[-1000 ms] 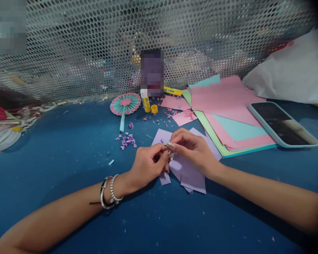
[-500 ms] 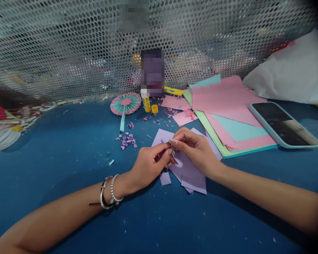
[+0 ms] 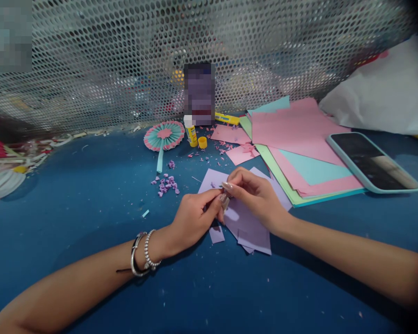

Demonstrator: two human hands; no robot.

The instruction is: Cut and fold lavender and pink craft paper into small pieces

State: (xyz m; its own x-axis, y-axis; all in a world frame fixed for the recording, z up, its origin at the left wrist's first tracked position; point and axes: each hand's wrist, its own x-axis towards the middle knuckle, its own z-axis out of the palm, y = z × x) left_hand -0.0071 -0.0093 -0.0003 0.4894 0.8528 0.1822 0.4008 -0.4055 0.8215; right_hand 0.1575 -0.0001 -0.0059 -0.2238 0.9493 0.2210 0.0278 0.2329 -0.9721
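Note:
My left hand and my right hand meet fingertip to fingertip over sheets of purple paper. Both are closed in a pinch, and whatever lies between the fingers is too small and hidden to name. A small purple paper square lies just below the left fingertips. Left of the hands sits a cluster of crumpled purple paper bits. Behind it lies a pleated blue and pink paper fan with a blue strip handle.
An uncapped glue stick stands beside its yellow cap. Pink scraps are scattered nearby. Coloured paper sheets and a phone lie at right, near a white bag. A perforated metal panel rises at the back.
My fingers have shifted slightly at the pinch, with the left fingers drawn closer together. Both hands stay in nearly the same place, and the objects on the table have not moved.

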